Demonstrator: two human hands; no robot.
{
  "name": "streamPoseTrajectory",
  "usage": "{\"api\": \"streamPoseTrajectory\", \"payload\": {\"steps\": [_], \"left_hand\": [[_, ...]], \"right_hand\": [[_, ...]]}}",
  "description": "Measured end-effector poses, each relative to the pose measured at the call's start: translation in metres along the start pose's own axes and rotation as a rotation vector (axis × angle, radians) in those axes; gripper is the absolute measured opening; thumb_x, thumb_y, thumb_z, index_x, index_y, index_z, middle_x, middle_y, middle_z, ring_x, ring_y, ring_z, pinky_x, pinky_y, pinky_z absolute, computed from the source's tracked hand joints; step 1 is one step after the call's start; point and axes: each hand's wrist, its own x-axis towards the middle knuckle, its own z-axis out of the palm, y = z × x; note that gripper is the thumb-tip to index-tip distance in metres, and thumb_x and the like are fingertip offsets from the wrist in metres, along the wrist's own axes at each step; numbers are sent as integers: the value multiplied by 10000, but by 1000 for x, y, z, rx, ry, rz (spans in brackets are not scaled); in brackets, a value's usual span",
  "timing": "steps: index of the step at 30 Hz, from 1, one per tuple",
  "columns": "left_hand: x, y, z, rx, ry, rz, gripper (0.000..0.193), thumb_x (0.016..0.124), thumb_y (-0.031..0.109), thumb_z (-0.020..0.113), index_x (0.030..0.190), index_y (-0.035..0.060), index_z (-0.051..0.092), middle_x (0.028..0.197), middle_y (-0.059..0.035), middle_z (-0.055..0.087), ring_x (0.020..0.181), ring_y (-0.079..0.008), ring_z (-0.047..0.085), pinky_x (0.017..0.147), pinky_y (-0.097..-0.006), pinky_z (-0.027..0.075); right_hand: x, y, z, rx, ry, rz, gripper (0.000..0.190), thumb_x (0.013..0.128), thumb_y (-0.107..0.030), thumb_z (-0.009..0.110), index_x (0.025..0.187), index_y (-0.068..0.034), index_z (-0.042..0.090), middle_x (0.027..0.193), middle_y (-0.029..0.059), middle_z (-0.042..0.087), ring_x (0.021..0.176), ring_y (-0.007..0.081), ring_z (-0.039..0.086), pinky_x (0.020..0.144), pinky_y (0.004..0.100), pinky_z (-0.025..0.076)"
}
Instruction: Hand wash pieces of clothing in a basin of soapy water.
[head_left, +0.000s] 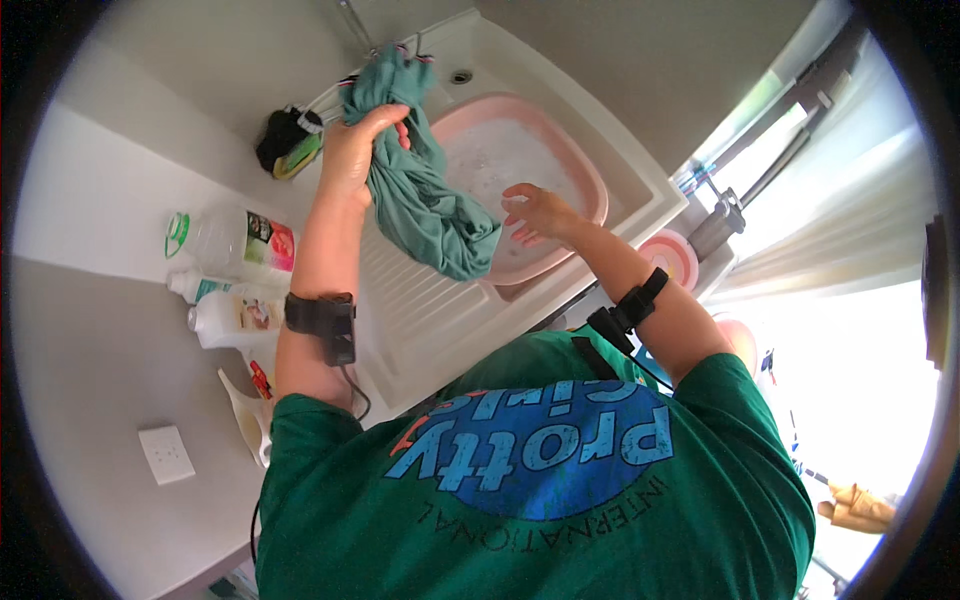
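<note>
A bunched green garment (420, 202) hangs in folds over the ribbed washboard (401, 281) of a white laundry sink (480, 45). Near the garment's upper end, my left hand (356, 146) grips the cloth with the thumb across it. My right hand (544, 214) is held over a pink basin (596, 187), fingers apart and holding nothing. It is just right of the garment's lower end. Sudsy water (510, 154) fills the basin, which sits in the sink bowl. The garment covers part of the basin's left rim.
A clear plastic bottle with a green cap (217, 244) and white bottles (232, 319) stand along the left wall. Behind my left hand is a black scrubbing item (285, 142). A tap (360, 30) is at the back, a smaller pink basin (671, 259) to the right.
</note>
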Motion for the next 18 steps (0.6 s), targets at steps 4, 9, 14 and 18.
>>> {"api": "streamPoseTrajectory", "payload": {"steps": [4, 9, 14, 18], "left_hand": [[2, -18, 42, -161, 175, 296, 198, 758, 80, 731, 897, 17, 604, 747, -69, 600, 630, -173, 577, 582, -322, 497], [-14, -52, 99, -211, 64, 256, 319, 789, 114, 728, 1058, 31, 580, 888, -52, 593, 770, -161, 582, 699, -321, 500], [-41, -73, 131, 44, -297, 12, 402, 819, 134, 715, 1163, -22, 578, 1076, -40, 618, 991, -161, 590, 867, -322, 475], [-51, -83, 166, 676, -600, 271, 562, 747, 182, 765, 1227, 6, 533, 1131, -130, 601, 1072, -264, 580, 941, -366, 443]], "right_hand": [[-37, -1, 8, 734, -99, 44, 686, 924, -524, 516, 1407, -75, 326, 1235, 217, 546, 1020, 406, 607, 811, 496, 522], [-68, 6, 1, 1189, -500, -167, 810, 886, -602, 526, 1469, -119, 241, 1438, 189, 369, 1299, 408, 400, 1037, 595, 344], [-96, 17, -19, 1073, -343, -569, 879, 834, -564, 635, 1490, -187, 188, 1514, 83, 255, 1392, 316, 267, 1070, 604, 284], [-121, 39, -37, 963, -246, -484, 888, 801, -452, 734, 1470, -188, 214, 1471, 86, 308, 1359, 277, 306, 1056, 572, 314]]}}
